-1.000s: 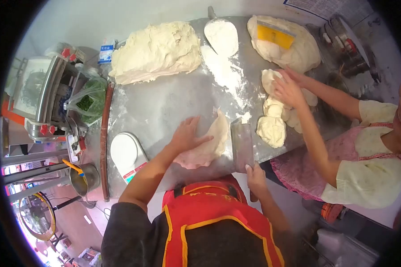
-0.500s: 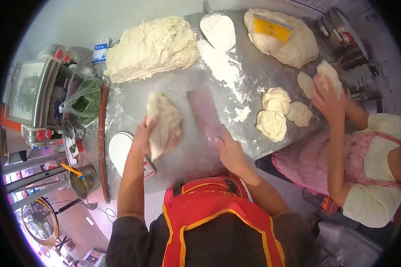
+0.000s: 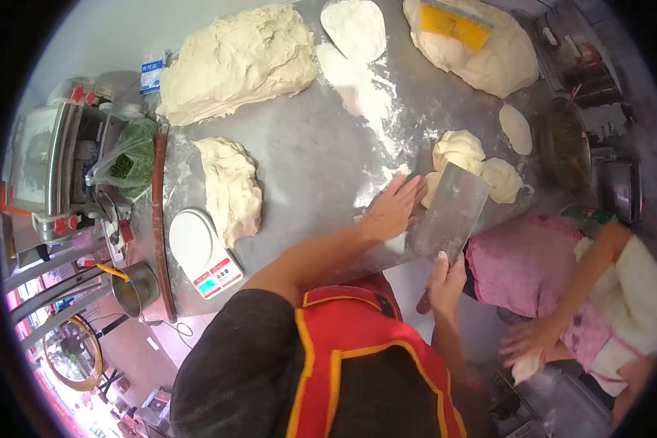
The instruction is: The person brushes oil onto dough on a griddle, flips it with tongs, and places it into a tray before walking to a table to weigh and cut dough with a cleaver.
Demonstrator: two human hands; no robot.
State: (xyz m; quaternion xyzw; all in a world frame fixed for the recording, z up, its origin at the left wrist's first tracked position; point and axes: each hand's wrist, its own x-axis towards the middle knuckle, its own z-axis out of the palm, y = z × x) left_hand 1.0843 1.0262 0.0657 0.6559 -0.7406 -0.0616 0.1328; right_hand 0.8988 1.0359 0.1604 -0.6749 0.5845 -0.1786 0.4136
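Note:
My right hand grips the handle of a cleaver, its broad flat blade angled up over the table's front edge. Fingers stretched out, my left hand is just left of the blade, holding nothing I can see. Beyond the blade sit small dough lumps: one at the back, one to the right and a third mostly hidden by the cleaver. A long torn dough piece lies on the left of the metal table, close to a white kitchen scale.
Big dough masses lie at the back left and back right, the latter under a yellow-handled scraper. Between them are a flour scoop and spilled flour. A rolling pin lies left; a co-worker in pink is at right.
Both my hands and the cleaver have moved right to the small dough lumps. My left hand has let go of the torn dough piece, now by the scale. The co-worker's hands have come down off the table.

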